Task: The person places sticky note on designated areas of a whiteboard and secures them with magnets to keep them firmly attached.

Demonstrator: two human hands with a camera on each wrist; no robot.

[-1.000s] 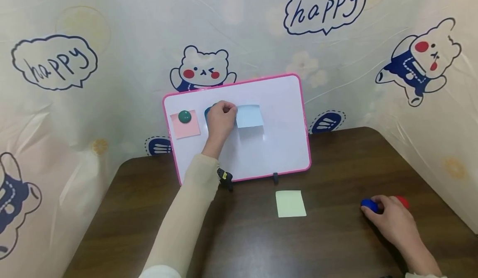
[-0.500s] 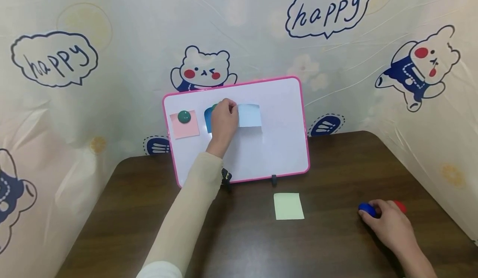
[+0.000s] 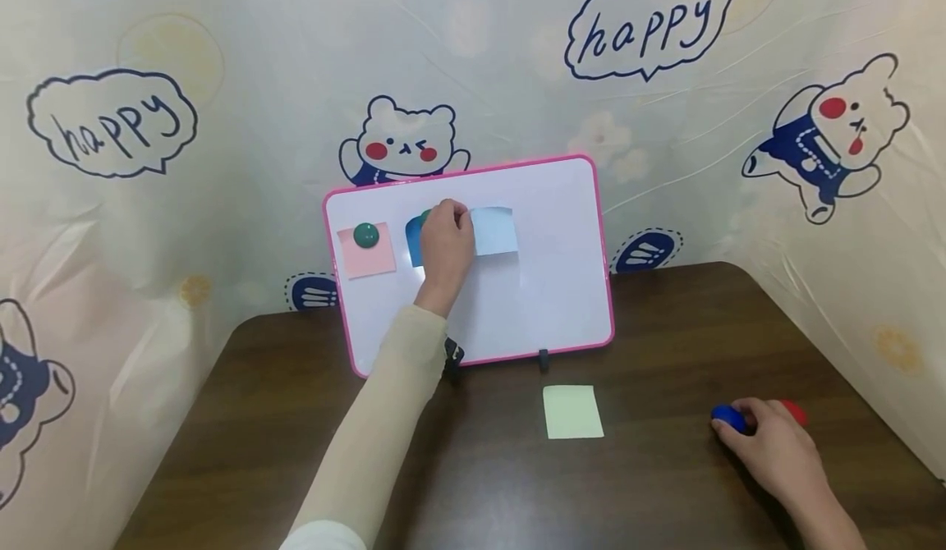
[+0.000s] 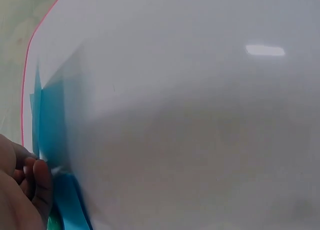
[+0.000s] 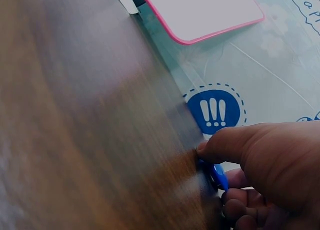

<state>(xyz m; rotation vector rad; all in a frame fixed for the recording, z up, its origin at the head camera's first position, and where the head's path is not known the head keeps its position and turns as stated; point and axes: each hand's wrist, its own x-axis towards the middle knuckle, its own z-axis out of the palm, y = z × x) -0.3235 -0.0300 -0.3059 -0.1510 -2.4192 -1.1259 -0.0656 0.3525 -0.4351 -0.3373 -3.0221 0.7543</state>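
My left hand [image 3: 447,246] is up at the whiteboard [image 3: 554,287], thumb and fingers pinching the left edge of a light blue sticky note [image 3: 495,231]. In the left wrist view that note [image 4: 52,117] stands out from the board, casting a shadow. Partly behind the hand are a darker blue note [image 3: 413,242] and a green magnet [image 3: 425,216]. Farther left, a round green magnet [image 3: 365,236] sits on a pink note [image 3: 369,264]. On the table's right side my right hand [image 3: 779,451] holds a blue magnet [image 3: 727,419] between thumb and fingers. A red magnet [image 3: 795,412] shows just behind it.
A pale green sticky note [image 3: 573,412] lies on the brown table [image 3: 628,484] in front of the board. Small black feet [image 3: 544,360] prop the pink-framed board. Behind hangs a printed curtain [image 3: 517,98].
My left hand has shifted slightly right along the board with the light blue note. The right hand stays with the blue magnet, and the head view has tilted a little.
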